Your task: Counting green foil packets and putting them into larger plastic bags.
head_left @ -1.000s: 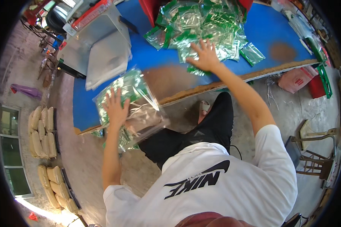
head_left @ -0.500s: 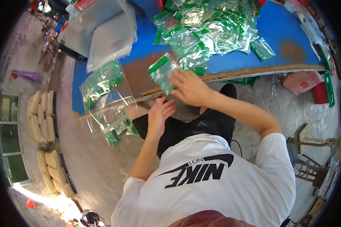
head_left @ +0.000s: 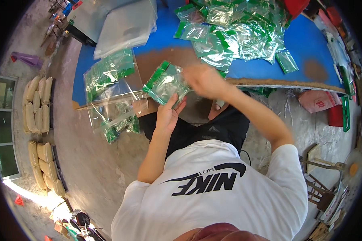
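Observation:
At the table's front edge, my left hand [head_left: 168,117] grips the near edge of a small clear plastic packet [head_left: 164,85] with a green band, its fingers partly behind the film. Just right of that packet is my right hand [head_left: 207,81], smeared by motion; its fingers cannot be made out. A heap of similar green-and-clear packets [head_left: 245,38] covers the far middle of the blue table [head_left: 269,72]. To the left of my left hand, a large clear bag [head_left: 128,94] with several green packets inside hangs partly over the edge.
Flat clear plastic bags [head_left: 126,26] are stacked at the table's far left. On the floor to the right lie a pink-and-white sack [head_left: 319,100] and a red container [head_left: 337,116]. Stacked tan sacks [head_left: 38,104] stand on the left, near a window.
My left hand has moved up and taken hold of the packet's near edge. The packet has shifted slightly down and left against the table. My right hand has moved off its surface, to the right.

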`<action>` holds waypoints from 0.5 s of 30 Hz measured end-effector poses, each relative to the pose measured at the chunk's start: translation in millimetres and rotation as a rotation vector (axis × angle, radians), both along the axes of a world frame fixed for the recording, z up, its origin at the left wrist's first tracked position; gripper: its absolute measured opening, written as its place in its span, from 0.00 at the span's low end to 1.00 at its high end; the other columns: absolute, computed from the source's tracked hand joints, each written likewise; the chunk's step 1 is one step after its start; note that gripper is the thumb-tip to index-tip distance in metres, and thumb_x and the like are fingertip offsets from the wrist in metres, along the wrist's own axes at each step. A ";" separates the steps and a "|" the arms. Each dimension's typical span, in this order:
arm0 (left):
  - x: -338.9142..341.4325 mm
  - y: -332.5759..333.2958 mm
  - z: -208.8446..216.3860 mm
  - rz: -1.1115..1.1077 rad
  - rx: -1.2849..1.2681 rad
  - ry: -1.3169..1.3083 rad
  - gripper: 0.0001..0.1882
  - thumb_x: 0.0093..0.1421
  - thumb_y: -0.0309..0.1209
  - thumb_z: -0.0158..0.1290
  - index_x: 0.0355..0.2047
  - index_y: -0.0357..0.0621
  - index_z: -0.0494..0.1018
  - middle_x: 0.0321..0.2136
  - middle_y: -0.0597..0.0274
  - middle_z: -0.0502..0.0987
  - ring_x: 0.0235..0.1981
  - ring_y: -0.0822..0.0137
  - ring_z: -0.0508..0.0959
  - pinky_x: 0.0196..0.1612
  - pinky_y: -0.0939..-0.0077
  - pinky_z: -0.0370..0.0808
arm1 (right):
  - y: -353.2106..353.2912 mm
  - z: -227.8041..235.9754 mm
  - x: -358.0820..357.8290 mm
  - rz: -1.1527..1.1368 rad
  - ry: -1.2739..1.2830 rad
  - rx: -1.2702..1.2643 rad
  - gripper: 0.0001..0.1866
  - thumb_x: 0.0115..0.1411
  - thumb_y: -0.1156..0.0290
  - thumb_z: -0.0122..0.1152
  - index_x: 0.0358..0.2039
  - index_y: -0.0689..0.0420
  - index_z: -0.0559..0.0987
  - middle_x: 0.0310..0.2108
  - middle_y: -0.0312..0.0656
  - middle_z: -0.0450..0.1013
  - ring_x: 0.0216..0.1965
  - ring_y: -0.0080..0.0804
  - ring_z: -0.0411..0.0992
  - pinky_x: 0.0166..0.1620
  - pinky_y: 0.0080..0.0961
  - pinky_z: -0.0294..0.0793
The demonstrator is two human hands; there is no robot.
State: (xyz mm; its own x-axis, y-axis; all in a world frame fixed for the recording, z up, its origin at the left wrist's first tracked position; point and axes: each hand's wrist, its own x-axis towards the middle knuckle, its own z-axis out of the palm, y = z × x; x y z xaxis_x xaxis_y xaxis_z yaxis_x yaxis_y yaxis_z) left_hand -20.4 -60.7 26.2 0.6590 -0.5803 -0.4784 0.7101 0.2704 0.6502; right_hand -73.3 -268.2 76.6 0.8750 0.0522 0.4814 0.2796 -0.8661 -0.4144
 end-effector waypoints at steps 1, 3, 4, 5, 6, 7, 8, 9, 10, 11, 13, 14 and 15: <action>-0.8 3.4 -2.2 -0.001 0.006 0.004 0.18 0.62 0.28 0.58 0.52 0.39 0.70 0.46 0.59 0.77 0.46 0.62 0.80 0.48 0.67 0.79 | -14.1 1.1 16.1 -0.171 -0.075 0.070 0.16 0.63 0.61 0.54 0.37 0.62 0.78 0.35 0.54 0.75 0.37 0.53 0.74 0.41 0.46 0.71; 4.8 6.3 -6.1 0.070 0.043 -0.084 0.19 0.61 0.27 0.59 0.52 0.40 0.70 0.47 0.60 0.77 0.45 0.65 0.80 0.48 0.68 0.79 | -30.3 -6.0 31.4 -0.502 -0.176 -0.103 0.20 0.64 0.56 0.53 0.40 0.63 0.78 0.38 0.56 0.75 0.39 0.55 0.73 0.44 0.44 0.71; 4.7 10.9 -6.3 0.065 0.044 -0.086 0.19 0.61 0.27 0.59 0.52 0.40 0.70 0.47 0.60 0.77 0.45 0.65 0.80 0.48 0.68 0.79 | -28.8 -13.6 27.3 -0.514 -0.135 -0.294 0.22 0.64 0.54 0.53 0.41 0.63 0.78 0.40 0.57 0.74 0.42 0.55 0.73 0.46 0.43 0.71; 6.5 17.9 -5.3 0.080 0.062 -0.101 0.18 0.61 0.26 0.59 0.51 0.40 0.71 0.46 0.60 0.78 0.45 0.66 0.80 0.47 0.70 0.80 | -23.3 -16.8 27.9 -0.514 -0.096 -0.483 0.24 0.64 0.52 0.54 0.43 0.64 0.77 0.41 0.59 0.74 0.44 0.56 0.72 0.47 0.41 0.71; 6.8 22.5 -4.7 0.097 0.078 -0.112 0.17 0.60 0.26 0.60 0.50 0.41 0.72 0.45 0.61 0.78 0.44 0.67 0.80 0.46 0.73 0.81 | -9.6 -17.9 20.9 -0.392 -0.105 -0.463 0.23 0.65 0.55 0.54 0.44 0.65 0.76 0.45 0.58 0.73 0.49 0.56 0.71 0.51 0.40 0.70; 11.8 25.8 -2.0 0.104 0.078 -0.113 0.17 0.60 0.26 0.60 0.50 0.41 0.72 0.45 0.61 0.78 0.44 0.67 0.80 0.46 0.73 0.81 | 0.9 -20.2 16.3 -0.386 -0.108 -0.462 0.23 0.65 0.55 0.54 0.44 0.65 0.76 0.45 0.58 0.73 0.49 0.56 0.71 0.51 0.40 0.70; 12.0 31.3 1.6 0.027 0.104 -0.135 0.18 0.60 0.26 0.60 0.50 0.41 0.72 0.44 0.63 0.78 0.44 0.68 0.79 0.45 0.73 0.80 | 11.3 -20.9 8.3 -0.128 -0.080 -0.211 0.21 0.65 0.57 0.54 0.44 0.65 0.76 0.45 0.57 0.73 0.49 0.56 0.71 0.52 0.41 0.70; 11.1 35.7 3.2 -0.050 0.130 -0.157 0.18 0.60 0.27 0.60 0.50 0.41 0.72 0.44 0.64 0.78 0.44 0.70 0.79 0.45 0.73 0.80 | 17.3 -19.1 4.9 0.129 -0.048 0.042 0.20 0.65 0.59 0.53 0.44 0.65 0.75 0.45 0.56 0.73 0.50 0.55 0.71 0.53 0.41 0.70; 14.4 32.8 2.5 -0.081 0.142 -0.152 0.18 0.60 0.28 0.60 0.50 0.42 0.72 0.43 0.64 0.79 0.43 0.70 0.79 0.42 0.75 0.80 | 15.3 -13.6 5.0 0.225 0.186 0.191 0.19 0.68 0.60 0.50 0.48 0.64 0.74 0.52 0.55 0.72 0.54 0.54 0.70 0.57 0.41 0.68; 12.7 32.9 2.5 -0.068 0.148 -0.152 0.18 0.60 0.28 0.60 0.50 0.42 0.72 0.43 0.64 0.79 0.43 0.70 0.79 0.42 0.75 0.80 | 14.9 -0.7 10.4 0.239 0.186 0.195 0.19 0.68 0.60 0.50 0.48 0.64 0.74 0.52 0.55 0.72 0.54 0.54 0.70 0.57 0.41 0.68; 12.5 28.8 5.3 -0.064 0.118 -0.121 0.17 0.60 0.30 0.60 0.49 0.42 0.73 0.43 0.63 0.79 0.44 0.69 0.79 0.43 0.74 0.79 | 2.8 20.5 39.0 -0.003 0.493 0.483 0.19 0.68 0.60 0.49 0.45 0.64 0.76 0.52 0.53 0.72 0.54 0.53 0.70 0.56 0.40 0.69; 13.4 25.5 3.0 -0.048 0.103 -0.108 0.16 0.62 0.27 0.58 0.50 0.40 0.72 0.45 0.60 0.78 0.44 0.66 0.80 0.44 0.70 0.81 | -14.1 10.5 58.3 -0.015 0.478 0.488 0.19 0.68 0.60 0.49 0.45 0.64 0.76 0.52 0.53 0.72 0.54 0.53 0.70 0.56 0.40 0.69; 14.4 21.4 0.6 -0.076 0.101 -0.118 0.16 0.62 0.27 0.58 0.50 0.40 0.72 0.45 0.60 0.78 0.44 0.66 0.80 0.44 0.70 0.81 | -37.3 -8.8 77.9 -0.241 0.133 0.085 0.18 0.67 0.61 0.49 0.45 0.64 0.76 0.50 0.52 0.73 0.53 0.51 0.70 0.56 0.39 0.69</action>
